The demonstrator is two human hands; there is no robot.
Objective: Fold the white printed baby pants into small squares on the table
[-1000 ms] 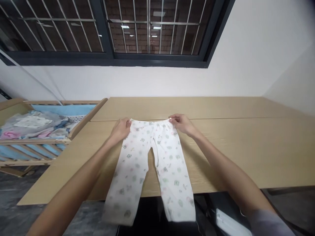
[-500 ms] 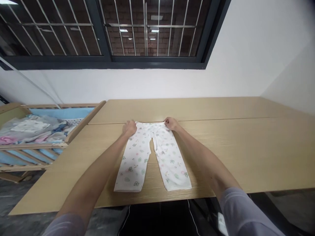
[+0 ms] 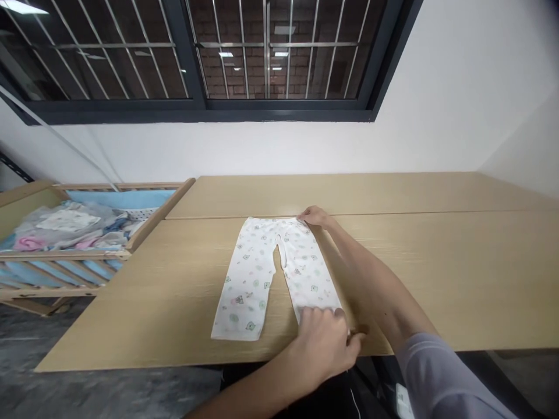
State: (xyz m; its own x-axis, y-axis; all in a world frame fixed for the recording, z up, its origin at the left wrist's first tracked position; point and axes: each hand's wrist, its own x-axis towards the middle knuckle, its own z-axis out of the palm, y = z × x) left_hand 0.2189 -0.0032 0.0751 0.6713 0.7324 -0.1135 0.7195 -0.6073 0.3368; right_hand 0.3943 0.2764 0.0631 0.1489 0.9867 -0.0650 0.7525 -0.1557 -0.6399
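Observation:
White baby pants (image 3: 248, 273) with a small green and pink print lie flat, waistband away from me, legs toward me and slightly apart. My right hand (image 3: 315, 216) pinches the right corner of the waistband. Down at the cuff of the right leg is my left hand (image 3: 325, 340), its fingers curled over the hem and the thumb out to the right. It covers most of that cuff, so the exact grip is partly hidden.
The pants rest on a wide wooden table (image 3: 437, 273) with a seam across it. To the left stands a wooden crib (image 3: 159, 215) holding clothes and plastic bags (image 3: 65, 224). A barred window (image 3: 279, 110) is in the white wall behind.
My left hand has let go of the left waistband corner and come down to the right leg's cuff. My right hand stays at its corner. The view has shifted slightly left.

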